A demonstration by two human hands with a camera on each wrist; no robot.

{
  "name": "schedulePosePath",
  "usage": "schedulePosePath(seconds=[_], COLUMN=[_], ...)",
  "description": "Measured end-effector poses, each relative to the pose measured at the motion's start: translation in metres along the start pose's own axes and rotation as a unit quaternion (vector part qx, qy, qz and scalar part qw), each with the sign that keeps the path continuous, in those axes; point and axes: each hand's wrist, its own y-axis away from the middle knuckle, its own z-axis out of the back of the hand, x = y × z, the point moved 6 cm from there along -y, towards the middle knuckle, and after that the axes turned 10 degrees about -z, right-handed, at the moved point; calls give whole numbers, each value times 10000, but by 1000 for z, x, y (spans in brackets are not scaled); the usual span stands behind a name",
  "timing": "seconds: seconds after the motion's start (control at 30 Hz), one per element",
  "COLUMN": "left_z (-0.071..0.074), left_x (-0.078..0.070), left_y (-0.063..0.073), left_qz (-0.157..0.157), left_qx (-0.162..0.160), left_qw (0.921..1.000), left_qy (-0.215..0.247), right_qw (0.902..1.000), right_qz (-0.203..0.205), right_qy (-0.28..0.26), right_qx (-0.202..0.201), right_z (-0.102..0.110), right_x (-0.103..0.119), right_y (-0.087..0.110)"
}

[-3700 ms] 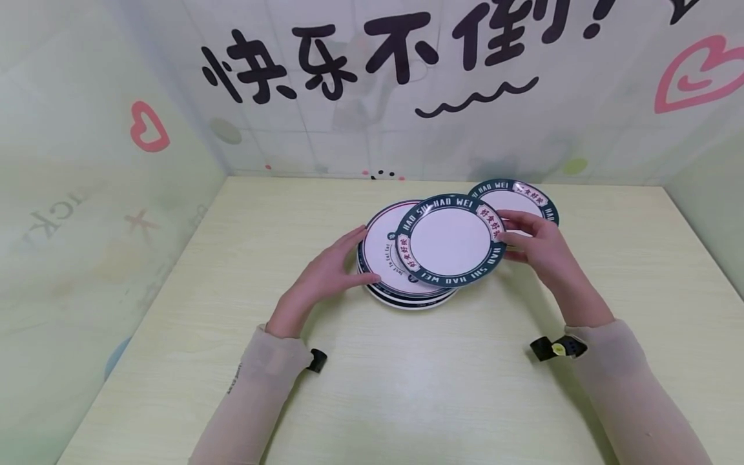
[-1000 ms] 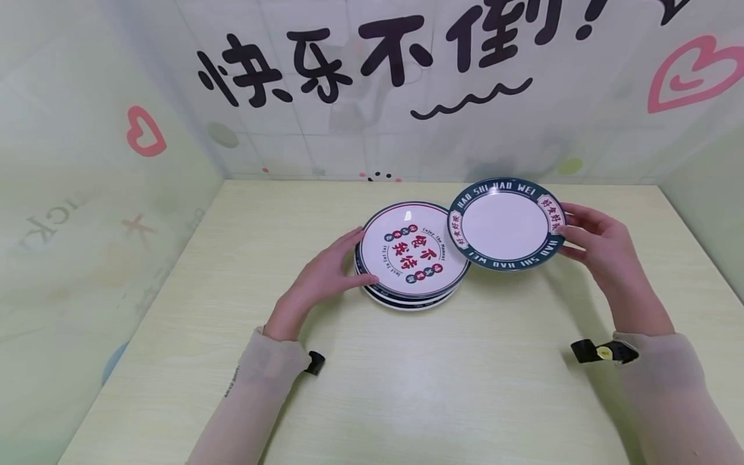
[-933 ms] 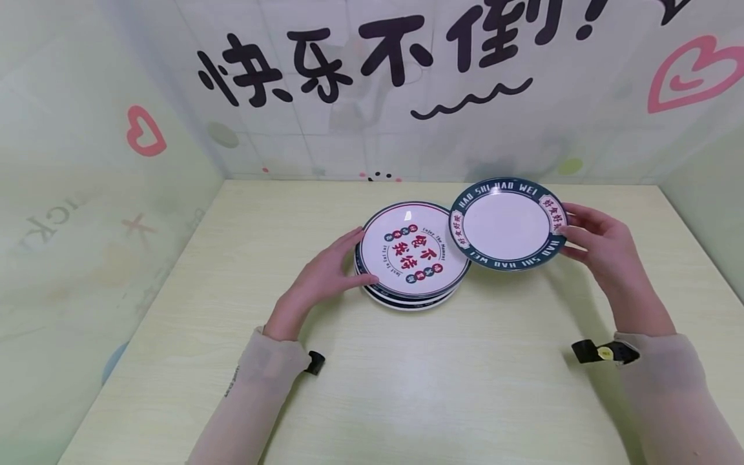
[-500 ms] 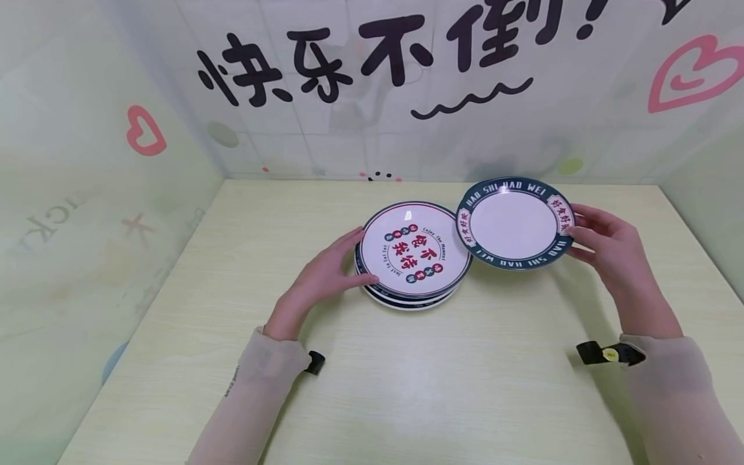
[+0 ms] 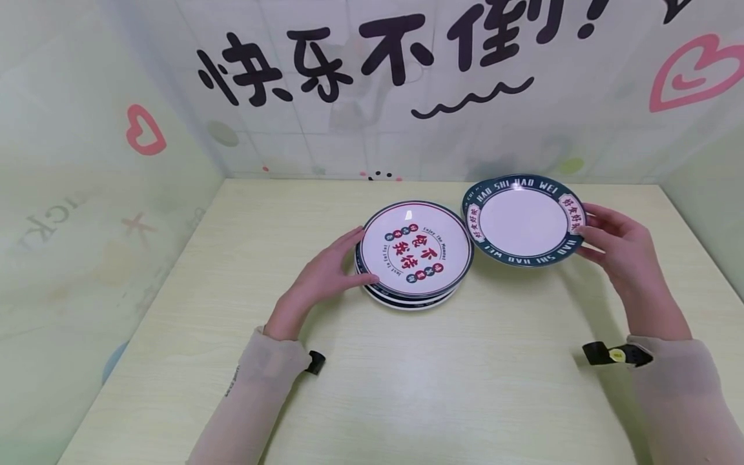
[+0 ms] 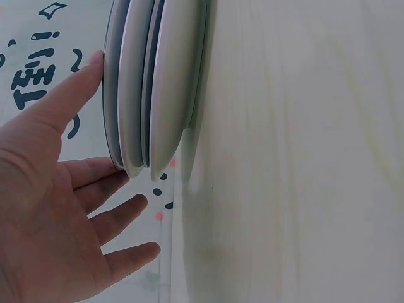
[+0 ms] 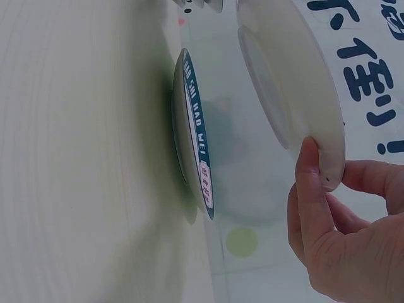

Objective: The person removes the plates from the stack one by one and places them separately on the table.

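Note:
My right hand (image 5: 628,255) pinches the right rim of a green-rimmed white plate (image 5: 526,223) between thumb and fingers. In the right wrist view this plate (image 7: 309,82) is held up, apart from a matching plate (image 7: 194,132) on the table; the head view shows only a strip of that one's rim (image 5: 469,194). A stack of plates (image 5: 415,248) stands to the left, its top plate white with red characters. My left hand (image 5: 325,274) lies against the stack's left edge, thumb and forefinger touching the rims (image 6: 129,95). Its other fingers are spread and fairly straight.
The pale wood-grain table (image 5: 407,387) runs back to a printed wall (image 5: 325,148) with black lettering. Another wall (image 5: 87,258) closes the left side. Both plate groups are towards the back of the table.
My right hand has carried the green-rimmed plate to the right, off the stack, over the matching plate at the back. The stack's printed top plate is uncovered. My left hand stays put.

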Motion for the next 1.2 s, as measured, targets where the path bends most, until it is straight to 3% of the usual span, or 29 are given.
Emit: schedulePosePath(seconds=[0.57, 1.2], left_z=[-1, -1], left_x=[2, 2], left_y=[0, 2], left_qz=[12, -34], left_qx=[-10, -14], left_qw=[10000, 10000], left_qy=[-48, -33], right_qw=[9991, 9880], right_qz=[-94, -149], right_qy=[-359, -1480], right_qx=[-202, -415], right_z=[16, 42], right_x=[-3, -10], right_y=[0, -3])
